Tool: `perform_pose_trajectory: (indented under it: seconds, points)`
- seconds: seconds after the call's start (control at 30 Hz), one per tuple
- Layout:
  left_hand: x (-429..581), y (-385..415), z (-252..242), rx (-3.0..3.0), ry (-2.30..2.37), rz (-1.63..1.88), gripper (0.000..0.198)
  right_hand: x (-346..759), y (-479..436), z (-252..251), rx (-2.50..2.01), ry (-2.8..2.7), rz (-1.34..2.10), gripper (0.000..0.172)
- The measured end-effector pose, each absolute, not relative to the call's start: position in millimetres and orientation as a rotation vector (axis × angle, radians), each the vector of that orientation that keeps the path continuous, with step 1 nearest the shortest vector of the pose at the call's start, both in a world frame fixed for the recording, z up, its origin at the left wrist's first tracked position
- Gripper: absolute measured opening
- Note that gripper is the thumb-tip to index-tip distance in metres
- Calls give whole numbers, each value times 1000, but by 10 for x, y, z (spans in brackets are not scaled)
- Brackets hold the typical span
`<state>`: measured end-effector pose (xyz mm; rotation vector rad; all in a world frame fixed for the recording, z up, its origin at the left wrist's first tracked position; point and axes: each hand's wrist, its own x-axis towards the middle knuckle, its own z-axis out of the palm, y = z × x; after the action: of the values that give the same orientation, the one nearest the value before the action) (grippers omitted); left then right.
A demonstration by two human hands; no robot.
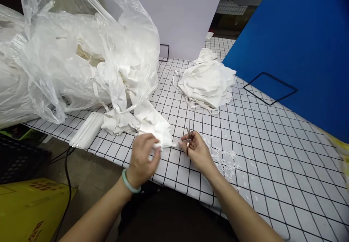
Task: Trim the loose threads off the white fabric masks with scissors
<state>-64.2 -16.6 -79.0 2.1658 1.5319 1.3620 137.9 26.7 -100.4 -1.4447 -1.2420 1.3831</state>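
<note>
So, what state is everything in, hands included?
Left hand: curled at the white fabric piece, grip unclear.
Right hand: closed around the scissors.
Scissors: blades slightly parted.
White fabric piece: lying creased.
Clear plastic bag: open, bulging.
White fabric pile: loosely layered.
White scraps: scattered.
Black cable: hanging.
Blue panel: standing.
Pale lavender panel: standing.
Checked tablecloth: spread.

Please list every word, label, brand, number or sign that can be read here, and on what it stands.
No text can be read for certain.
Yellow box, lower left: dark reddish print in two places, too blurred to read.
Scissors: no readable marking.
White power strip: no readable lettering.
</note>
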Motion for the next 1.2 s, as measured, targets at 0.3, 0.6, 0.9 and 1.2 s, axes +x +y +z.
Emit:
perform_pose_trajectory:
  seconds: [0.3, 0.6, 0.9, 1.2]
  points:
    - [-1360, 578, -1020, 1057, 1855, 1560, 41, 1052, 127, -731, -1341, -1384, 1373, 37]
    - [-755, -10, -724, 1489, 1630, 1396, 16, 965, 141, -572, -1114, -1106, 1629, 44]
    - [-24, -612, -858, 1665, 1203, 1220, 5, 1239, 87, -472, -1095, -919, 1849, 41]
    - [-136, -222, -420, 835, 980, 1150, 28, 1510, -166, -293, -1299, -1215, 1423, 29]
